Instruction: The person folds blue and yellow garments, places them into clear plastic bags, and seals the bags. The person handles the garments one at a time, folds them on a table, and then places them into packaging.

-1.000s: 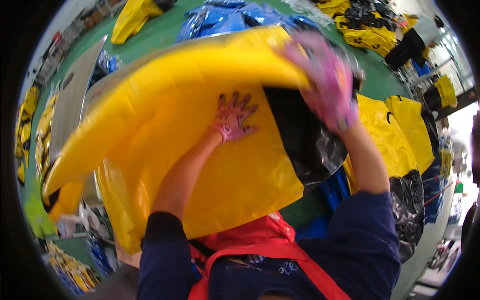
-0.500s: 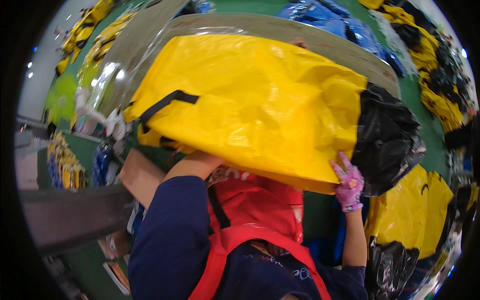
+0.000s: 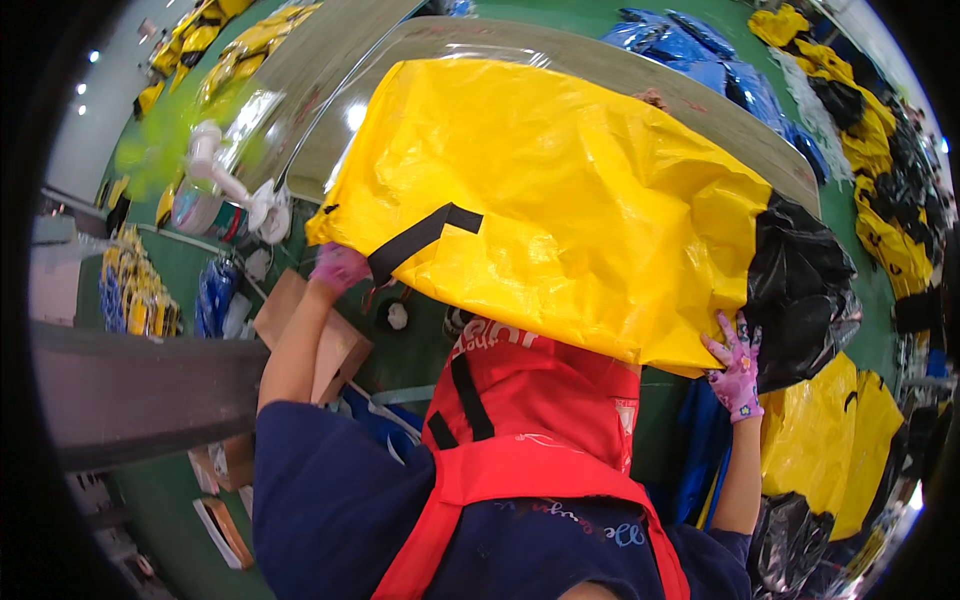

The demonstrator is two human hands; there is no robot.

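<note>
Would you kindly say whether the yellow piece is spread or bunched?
Spread but wrinkled: the yellow piece lies broadly across the table, left hand and right hand at its edge.

Bright, fairly even light fills the middle, with sheen and soft shadowed creases across the glossy yellow plastic bag with a black strap (image 3: 560, 200). Small round white lights (image 3: 81, 89) shine at ten o'clock; glare flares on the smooth grey-brown tabletop (image 3: 480, 38) at eleven. A translucent lime-green shape (image 3: 180, 140) at ten is smeared. Fisheye distortion bows straight edges; black vignetting darkens the rim.
</note>
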